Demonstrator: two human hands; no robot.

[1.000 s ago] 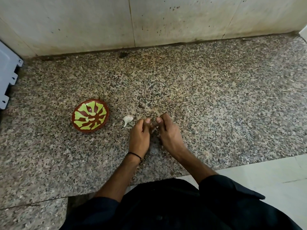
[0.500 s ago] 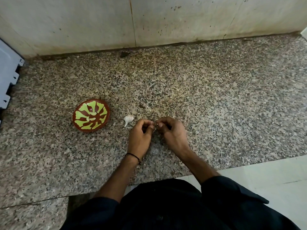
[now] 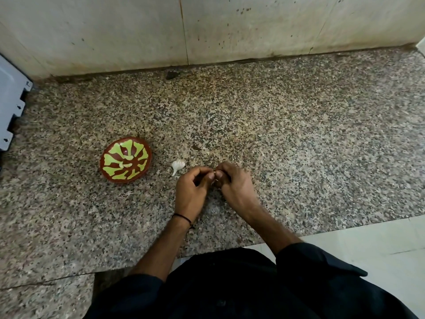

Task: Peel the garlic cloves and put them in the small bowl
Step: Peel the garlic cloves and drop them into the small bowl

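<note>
A small brown bowl (image 3: pixel 108 171) with a green pattern sits on the speckled granite counter, left of my hands. A few pale peeled cloves (image 3: pixel 126 165) lie inside it. A white garlic piece with a stem (image 3: pixel 178 166) lies on the counter between the bowl and my hands. My left hand (image 3: pixel 192 192) and my right hand (image 3: pixel 234 184) meet fingertip to fingertip just above the counter. Together they pinch a small garlic clove (image 3: pixel 214 174), which the fingers mostly hide.
The granite counter (image 3: pixel 299 157) runs back to a stained pale wall (image 3: pixel 230 31). A grey-blue plastic object (image 3: pixel 11 107) stands at the left edge. The counter's front edge and a light tiled floor (image 3: pixel 368 249) lie at the lower right.
My hands have risen slightly and turned, and the fingertips have closed tighter around the clove. The bowl and the loose garlic piece have stayed in place.
</note>
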